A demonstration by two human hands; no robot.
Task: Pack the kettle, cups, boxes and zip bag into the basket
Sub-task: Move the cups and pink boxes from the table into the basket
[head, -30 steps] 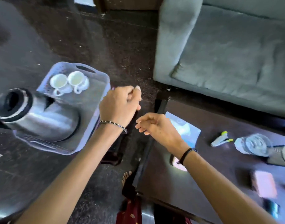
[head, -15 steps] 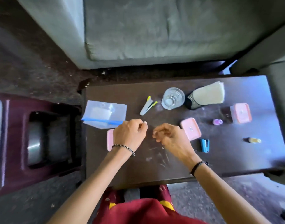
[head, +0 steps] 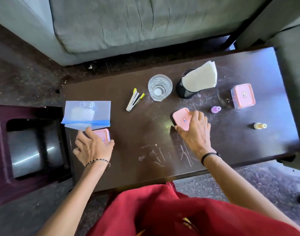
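Three pink-lidded boxes on scratched dark worktop (head: 145,160) | left hand (head: 93,148) grips left box (head: 102,134), just below zip bag (head: 87,114) at the left edge | right hand (head: 196,129) grips middle box (head: 180,117) | right box (head: 244,94) well apart | lids flat, round-cornered; bag thin, clear | bare worktop between hands

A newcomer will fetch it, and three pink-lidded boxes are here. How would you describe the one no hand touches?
Start at the dark table before the grey sofa and go to its right end. The untouched box sits there, right of the black mesh holder and beyond the small purple bottle. Alone of the three, it has no hand on it.
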